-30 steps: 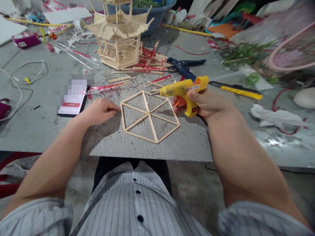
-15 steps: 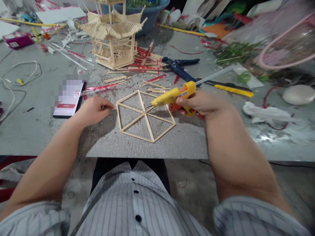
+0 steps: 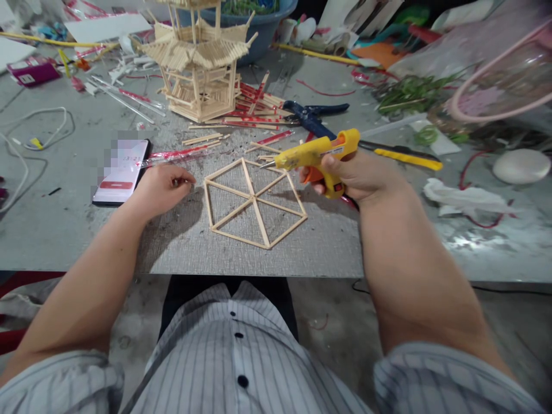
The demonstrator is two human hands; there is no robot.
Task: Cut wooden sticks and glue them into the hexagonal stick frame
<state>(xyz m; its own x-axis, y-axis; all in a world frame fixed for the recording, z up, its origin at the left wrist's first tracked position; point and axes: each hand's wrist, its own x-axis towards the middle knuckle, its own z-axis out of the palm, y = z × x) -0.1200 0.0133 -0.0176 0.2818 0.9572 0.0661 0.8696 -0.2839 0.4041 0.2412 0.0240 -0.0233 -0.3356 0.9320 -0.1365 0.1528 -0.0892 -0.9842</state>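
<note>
A hexagonal frame of thin wooden sticks (image 3: 261, 221) lies flat on the table, with spokes meeting at its centre. My right hand (image 3: 360, 175) grips a yellow glue gun (image 3: 308, 154) by its handle, fingers at the orange trigger. Its metal nozzle is over the far right side of the frame, above the surface. Left of the frame, my left hand (image 3: 163, 187) rests near the table with its fingers curled together, apart from the sticks. Nothing shows in those fingers.
A stick-built pagoda model (image 3: 200, 86) stands behind the frame, beside loose red-tipped sticks (image 3: 259, 98). A phone (image 3: 118, 175) lies left of my left hand. Dark blue pliers (image 3: 310, 118), a yellow cutter knife (image 3: 407, 159) and a white stone-like object (image 3: 521, 167) lie to the right.
The glue gun has lifted away from the frame's centre, moving up and slightly right. My left hand has drawn back a little to the left from the frame's corner.
</note>
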